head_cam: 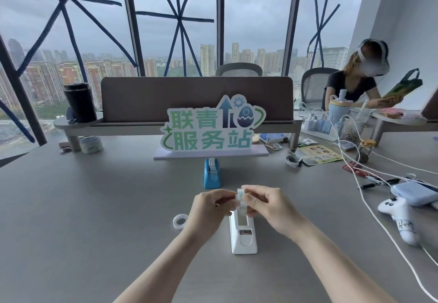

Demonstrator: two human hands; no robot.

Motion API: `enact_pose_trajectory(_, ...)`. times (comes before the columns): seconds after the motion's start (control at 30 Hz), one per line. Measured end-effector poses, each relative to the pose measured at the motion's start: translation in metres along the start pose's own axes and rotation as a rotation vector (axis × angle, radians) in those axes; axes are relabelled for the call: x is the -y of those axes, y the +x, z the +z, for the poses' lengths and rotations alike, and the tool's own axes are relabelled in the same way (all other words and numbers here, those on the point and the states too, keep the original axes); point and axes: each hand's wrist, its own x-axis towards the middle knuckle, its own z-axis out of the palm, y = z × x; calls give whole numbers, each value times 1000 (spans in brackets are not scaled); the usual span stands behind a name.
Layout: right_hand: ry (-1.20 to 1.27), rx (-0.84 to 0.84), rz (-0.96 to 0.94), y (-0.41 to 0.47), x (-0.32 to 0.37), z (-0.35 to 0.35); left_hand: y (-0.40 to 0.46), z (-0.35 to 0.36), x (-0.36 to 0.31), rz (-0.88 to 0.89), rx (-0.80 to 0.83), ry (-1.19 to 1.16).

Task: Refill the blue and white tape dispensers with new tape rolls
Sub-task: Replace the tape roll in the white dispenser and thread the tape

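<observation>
The white tape dispenser stands on the grey table in front of me, its cutter end toward me. Just above its open cradle, a pale tape roll is pinched between my left hand and my right hand, one on each side. The roll's lower part is hidden by my fingers. The blue tape dispenser sits farther back with a roll in it. A small clear tape ring lies flat on the table to the left of my left hand.
A cut-out sign on a flat base stands behind the blue dispenser. A white game controller, a blue pouch and several cables lie at the right. A black cup stands on the shelf at left. Another person sits at the far right.
</observation>
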Motion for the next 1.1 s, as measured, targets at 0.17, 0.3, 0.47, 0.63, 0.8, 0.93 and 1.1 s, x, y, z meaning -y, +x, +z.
enact_pose_trajectory(0.17, -146, 26, -36, 2, 2, -12, 6, 2, 0, -32, 42, -10)
enact_pose_trajectory(0.3, -207, 6, -42, 8, 2, -17, 13, 7, 0, -43, 83, -17)
enact_pose_trajectory(0.47, -203, -11, -35, 8, -2, -13, 17, 10, 4, -66, 105, 5)
enact_pose_trajectory(0.63, -211, -45, -44, 10, -13, -6, 18, 13, 10, -89, 97, 8)
enact_pose_trajectory(0.8, -229, -52, -44, 13, -15, -6, 23, 12, 17, -91, 76, -3)
enact_pose_trajectory(0.93, -285, -47, -44, 17, -18, -7, 30, 10, 24, -52, 103, 84)
enact_pose_trajectory(1.1, -405, -38, -42, 27, -33, -4, 36, 8, 36, 24, 117, 222)
